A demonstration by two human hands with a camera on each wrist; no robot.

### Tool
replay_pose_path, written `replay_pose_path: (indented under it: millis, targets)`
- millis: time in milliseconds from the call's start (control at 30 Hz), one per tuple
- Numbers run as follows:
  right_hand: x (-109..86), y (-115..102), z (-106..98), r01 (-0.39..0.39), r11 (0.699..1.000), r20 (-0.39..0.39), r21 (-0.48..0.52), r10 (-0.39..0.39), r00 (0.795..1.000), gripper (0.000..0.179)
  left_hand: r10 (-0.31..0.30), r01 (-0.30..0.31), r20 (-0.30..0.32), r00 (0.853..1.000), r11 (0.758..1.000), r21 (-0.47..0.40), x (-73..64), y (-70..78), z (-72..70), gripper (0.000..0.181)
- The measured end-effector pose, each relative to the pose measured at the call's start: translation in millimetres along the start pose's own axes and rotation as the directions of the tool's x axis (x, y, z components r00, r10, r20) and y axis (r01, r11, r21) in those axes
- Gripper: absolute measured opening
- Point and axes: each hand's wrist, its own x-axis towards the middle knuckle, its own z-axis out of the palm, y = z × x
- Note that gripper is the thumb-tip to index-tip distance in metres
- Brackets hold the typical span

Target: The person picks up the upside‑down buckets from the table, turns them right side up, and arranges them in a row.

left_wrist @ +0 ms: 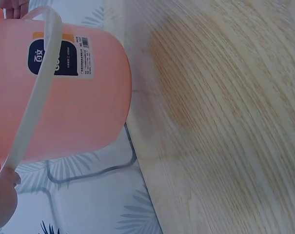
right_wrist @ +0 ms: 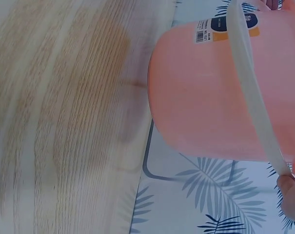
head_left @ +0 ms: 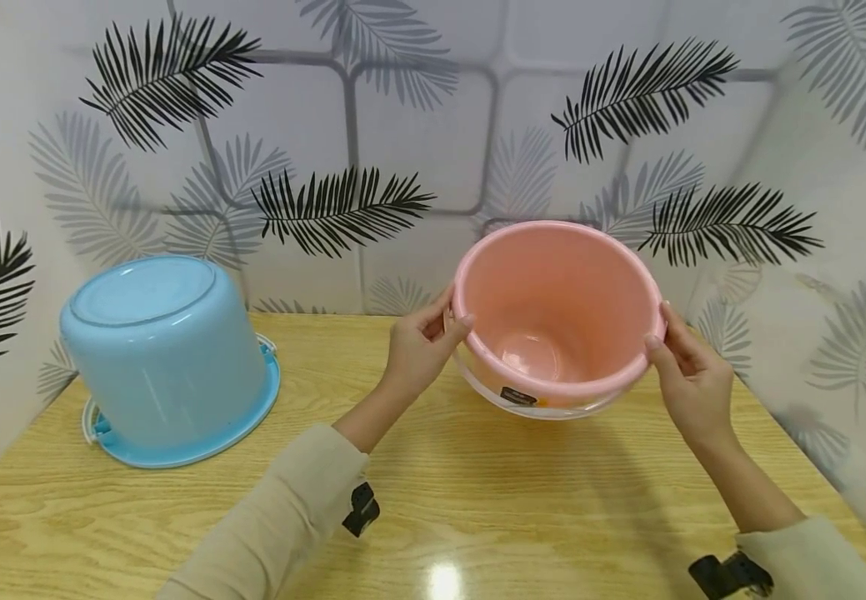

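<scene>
A pink bucket [head_left: 560, 292] is tilted with its open mouth toward me, seemingly raised above the wooden table. My left hand [head_left: 419, 346] grips its rim on the left side, thumb on the front. On the opposite side, the right hand [head_left: 693, 385] pinches the rim between thumb and fingers. The white handle [left_wrist: 36, 97] hangs down across the front of the bucket, below the rim. A dark and orange label [left_wrist: 64, 57] is stuck on the outer wall. In the right wrist view, the thumb [right_wrist: 285, 183] lies by the handle's end.
To the left, a light blue bucket [head_left: 170, 367] stands upside down on the wooden table [head_left: 433, 500], its white handle at the rim. Behind the table rises a wall covering [head_left: 417, 142] with leaf prints. Similar covering flanks both sides.
</scene>
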Motion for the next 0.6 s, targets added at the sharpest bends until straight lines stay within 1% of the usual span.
replay_pose_path:
  millis: [67, 167, 267, 333, 433, 500, 600]
  targets:
    - [-0.3, 0, -2, -0.031, 0.999, 0.007, 0.008, 0.031, 1.0, 0.041, -0.014, 0.013, 0.022, 1.0, 1.0, 0.007, -0.6, 1.0, 0.8, 0.051]
    - [0.9, 1, -5, -0.071, 0.997, 0.011, -0.005, 0.072, 0.997, 0.043, -0.03, 0.028, 0.052, 0.998, 0.999, 0.038, -0.9, 2.2, 1.3, 0.055]
    - [3.8, 3, -8, -0.104, 0.994, 0.01, -0.025, 0.105, 0.994, 0.043, -0.03, 0.025, 0.089, 0.996, 0.998, 0.057, -0.3, 1.7, 1.8, 0.062]
    - [6.3, 5, -9, -0.121, 0.99, 0.003, -0.067, 0.122, 0.993, 0.041, -0.03, 0.024, 0.109, 0.994, 0.998, 0.059, -0.3, 0.8, 2.6, 0.07]
    - [9.5, 8, -10, -0.153, 0.972, -0.019, -0.178, 0.152, 0.988, 0.039, -0.055, 0.046, 0.116, 0.992, 0.995, 0.084, -0.5, -0.7, 5.5, 0.083]
    - [11.8, 10, -11, -0.173, 0.953, -0.037, -0.247, 0.169, 0.985, 0.038, -0.091, 0.078, 0.102, 0.991, 0.989, 0.124, -0.9, -0.8, 8.9, 0.082]
    - [15.4, 14, -12, -0.205, 0.926, -0.066, -0.318, 0.194, 0.979, 0.038, -0.138, 0.121, 0.073, 0.988, 0.973, 0.198, -1.3, -0.1, 14.8, 0.074]
